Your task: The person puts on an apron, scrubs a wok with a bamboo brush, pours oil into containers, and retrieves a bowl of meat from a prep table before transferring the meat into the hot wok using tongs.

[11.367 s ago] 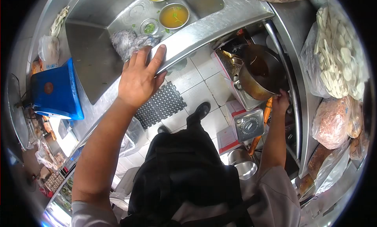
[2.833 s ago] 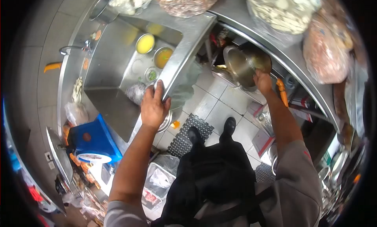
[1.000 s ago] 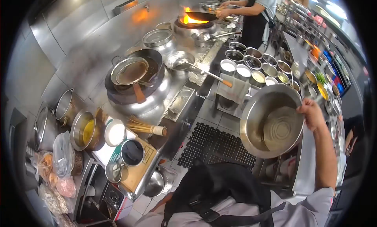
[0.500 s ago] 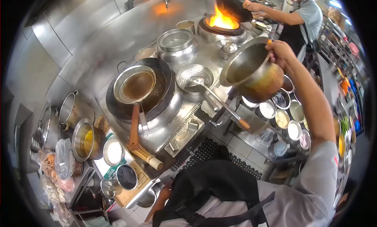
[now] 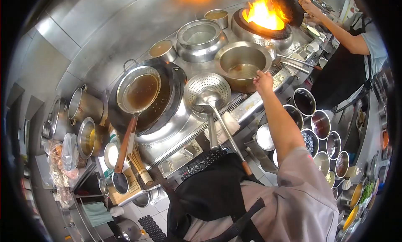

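My right hand [image 5: 263,82] grips the near rim of a deep metal pot [image 5: 243,62], which is upright over the stove top with a little liquid at its bottom. Left of the pot lies a perforated strainer [image 5: 207,85] with a ladle [image 5: 208,98] resting in it. Farther left, a wok [image 5: 165,112] on a burner holds a wooden-handled skimmer [image 5: 138,90] with brown liquid showing in it. My left hand is not in view.
A large flame [image 5: 264,15] burns at the back burner, where a co-worker [image 5: 356,45] in a black apron stands. Sauce containers [image 5: 305,101] are at the right. A lidded-looking metal pot [image 5: 201,40] and a small container [image 5: 162,50] stand behind the strainer. Bamboo brush [image 5: 142,173] lies at the left.
My right hand has carried the pot from the sink-side shelf to the stove top, and the pot has come upright. The left hand, earlier at the sink edge, has left view. The flame has grown.
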Demonstrator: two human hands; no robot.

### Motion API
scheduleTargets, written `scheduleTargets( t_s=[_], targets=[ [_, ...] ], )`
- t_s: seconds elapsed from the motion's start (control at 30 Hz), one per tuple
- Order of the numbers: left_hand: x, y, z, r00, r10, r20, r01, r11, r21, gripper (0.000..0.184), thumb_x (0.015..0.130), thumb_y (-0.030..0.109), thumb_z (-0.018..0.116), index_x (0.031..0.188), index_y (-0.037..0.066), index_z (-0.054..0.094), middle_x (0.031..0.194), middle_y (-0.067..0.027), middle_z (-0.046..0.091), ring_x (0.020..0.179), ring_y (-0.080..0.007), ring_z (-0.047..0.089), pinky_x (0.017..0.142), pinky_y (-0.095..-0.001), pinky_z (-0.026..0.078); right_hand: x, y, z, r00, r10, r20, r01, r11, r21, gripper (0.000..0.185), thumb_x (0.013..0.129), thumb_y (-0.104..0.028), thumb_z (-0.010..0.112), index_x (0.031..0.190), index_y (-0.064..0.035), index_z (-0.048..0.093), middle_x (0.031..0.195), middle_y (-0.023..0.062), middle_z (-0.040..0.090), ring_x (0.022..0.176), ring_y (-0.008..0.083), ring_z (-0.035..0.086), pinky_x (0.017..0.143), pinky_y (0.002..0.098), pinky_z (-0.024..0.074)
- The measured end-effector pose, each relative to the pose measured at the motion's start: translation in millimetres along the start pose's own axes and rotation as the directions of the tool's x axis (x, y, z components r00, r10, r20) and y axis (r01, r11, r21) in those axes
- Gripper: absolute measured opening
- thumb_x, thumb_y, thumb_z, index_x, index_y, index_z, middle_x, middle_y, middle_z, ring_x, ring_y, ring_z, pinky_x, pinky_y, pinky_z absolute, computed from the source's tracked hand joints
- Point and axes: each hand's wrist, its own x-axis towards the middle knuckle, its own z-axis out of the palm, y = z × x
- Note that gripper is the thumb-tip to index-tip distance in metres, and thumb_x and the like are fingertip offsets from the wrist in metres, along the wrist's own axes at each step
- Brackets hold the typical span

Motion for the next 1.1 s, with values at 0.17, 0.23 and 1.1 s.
scheduleTargets(
  t_s=[0.17, 0.23, 1.1],
  targets=[
    [-35, 21, -23, 0.992, -0.018, -0.122, 0.007, 0.995, -0.095, 0.030, 0.084, 0.020, 0.065, 0.106, 0.001, 0.062, 0.098, -0.0146, 0.069, 0.092, -0.0243, 0.066, 0.083, -0.0356, 0.051, 5, 24, -6, 0.981, 0.170, -0.094, -0.167, 0.985, 0.038, 0.019, 0.089, -0.015, 0.063, 0.090, -0.0098, 0.044, 0.070, 0.0036, 0.050, 0.052, 0.0144, 0.051, 0.042, 0.0267, 0.0421],
    [-51, 33, -24, 0.984, -0.047, -0.173, 0.022, 0.990, -0.142, 0.029, 0.084, 0.020, 0.065, 0.107, 0.001, 0.063, 0.099, -0.0145, 0.069, 0.092, -0.0236, 0.066, 0.083, -0.0352, 0.051, -6, 31, -4, 0.974, 0.169, -0.149, -0.161, 0.985, 0.064, 0.022, 0.090, -0.019, 0.064, 0.091, -0.0101, 0.044, 0.071, 0.0035, 0.051, 0.053, 0.0141, 0.050, 0.042, 0.0272, 0.0417],
    [179, 439, -51, 0.816, 0.188, 0.546, 0.396, 0.506, -0.766, 0.034, 0.096, 0.025, 0.052, 0.121, 0.009, 0.038, 0.086, -0.0137, 0.059, 0.059, -0.0220, 0.062, 0.047, -0.0315, 0.052, -292, 98, -230, 0.799, 0.513, -0.313, -0.570, 0.481, -0.666, 0.017, 0.084, -0.022, 0.064, 0.080, -0.0061, 0.059, 0.073, 0.0134, 0.065, 0.068, 0.0203, 0.064, 0.060, 0.0328, 0.0509]
  ],
)
